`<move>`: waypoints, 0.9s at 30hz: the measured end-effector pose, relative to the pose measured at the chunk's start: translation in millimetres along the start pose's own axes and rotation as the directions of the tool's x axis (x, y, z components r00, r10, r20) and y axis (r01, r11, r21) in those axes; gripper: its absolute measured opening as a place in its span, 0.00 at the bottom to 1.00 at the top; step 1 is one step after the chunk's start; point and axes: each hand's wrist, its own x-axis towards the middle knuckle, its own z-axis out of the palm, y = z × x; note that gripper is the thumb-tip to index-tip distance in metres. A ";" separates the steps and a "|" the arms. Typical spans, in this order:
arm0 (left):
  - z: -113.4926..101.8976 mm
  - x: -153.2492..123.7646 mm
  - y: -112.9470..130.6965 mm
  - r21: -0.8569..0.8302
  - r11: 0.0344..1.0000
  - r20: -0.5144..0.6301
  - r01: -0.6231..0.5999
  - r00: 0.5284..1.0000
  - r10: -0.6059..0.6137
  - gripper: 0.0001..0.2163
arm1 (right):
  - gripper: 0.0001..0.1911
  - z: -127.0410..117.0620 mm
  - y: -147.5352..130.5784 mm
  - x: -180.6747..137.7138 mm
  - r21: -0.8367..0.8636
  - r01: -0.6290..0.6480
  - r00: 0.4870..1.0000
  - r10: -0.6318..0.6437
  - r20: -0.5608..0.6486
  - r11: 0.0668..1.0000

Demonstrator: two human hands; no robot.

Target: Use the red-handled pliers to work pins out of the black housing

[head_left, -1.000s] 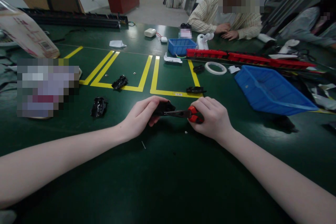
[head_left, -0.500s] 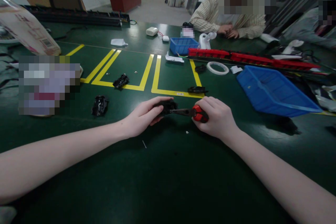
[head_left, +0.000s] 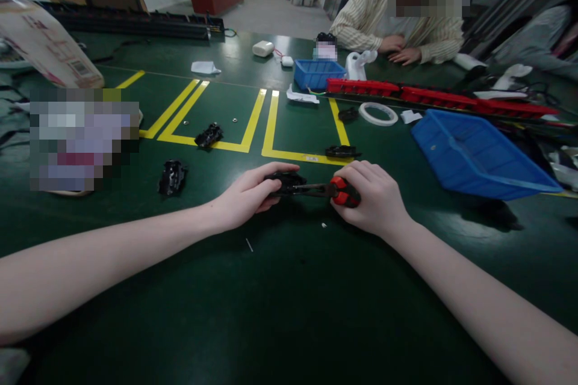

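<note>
Black moulded part: I find this black moulded part (head_left: 290, 183) at the tip of the needle-nose pliers (head_left: 334, 190), which lie level, pointing left.
Left hand: my left hand (head_left: 247, 194) grasps the part between thumb and fingers.
Right hand: my right hand (head_left: 374, 197) is wrapped round the pliers' red handles.
Closest clutter: one dark piece (head_left: 342, 151) sits just beyond the pliers, on the yellow tape (head_left: 293, 155); a white scrap (head_left: 324, 225) and a thin pin (head_left: 249, 245) lie nearer me than the pliers.
Blue bins: the large bin (head_left: 478, 153) bounds the space to the pliers' right; the small bin (head_left: 311, 77) stands well beyond them.
Far side: a tape roll (head_left: 379, 123) and red strips (head_left: 438, 98) lie past the pliers, with a co-worker's striped sleeve (head_left: 354, 21) farther off.
Left side: two more black pieces, one on the tape, one nearer me, lie left of the pliers.
Hard to see: fingers cover the part's left end; I cannot tell whether the pliers' jaws bite it. Farther left, a blurred-out object (head_left: 83, 138) is unreadable.
</note>
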 end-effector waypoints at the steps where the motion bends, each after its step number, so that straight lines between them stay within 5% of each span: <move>1: 0.2 0.1 0.3 0.006 1.000 -0.002 0.005 1.000 -0.005 0.19 | 0.10 0.2 -0.1 0.2 0.009 -0.002 1.000 0.002 0.006 1.000; 27: 0.4 -0.1 -0.9 0.097 0.993 0.070 -0.065 0.996 0.058 0.19 | 0.06 1.4 -4.5 1.0 -0.021 0.047 0.999 -0.046 0.022 0.999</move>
